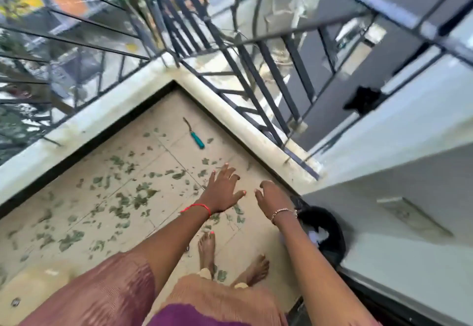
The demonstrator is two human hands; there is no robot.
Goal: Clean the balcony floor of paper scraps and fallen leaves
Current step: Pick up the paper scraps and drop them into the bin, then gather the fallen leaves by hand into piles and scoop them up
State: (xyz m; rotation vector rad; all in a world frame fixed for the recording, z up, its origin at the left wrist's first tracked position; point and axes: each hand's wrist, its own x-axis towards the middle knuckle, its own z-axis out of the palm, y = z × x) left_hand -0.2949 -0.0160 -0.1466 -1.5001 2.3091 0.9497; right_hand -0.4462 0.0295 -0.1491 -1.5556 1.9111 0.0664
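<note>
Left hand (222, 190) spread, empty; right hand (271, 197) loosely curled, empty too. Both hung over the floor (163, 110). Leaves (122, 200) lay scattered across it, mostly left of the hands. Risks: bare feet (207, 246) could slip on leaves; grabbing near the tool (197, 140) could cut fingers; a gust could carry leaves through the railing (257, 90). Paper scraps: too blurred to tell.

Green leaves (143, 197) speckle the beige tiled floor (176, 113), thickest toward nine o'clock. A tool (198, 140) at twelve o'clock has a teal handle. The left hand (221, 192) wears a red thread at the wrist, the right hand (271, 200) a pale beaded bracelet; nails are coral pink. The railing (266, 90) is dark grey, the bin (335, 223) at three o'clock black, the skirt (107, 292) dusky pink.
</note>
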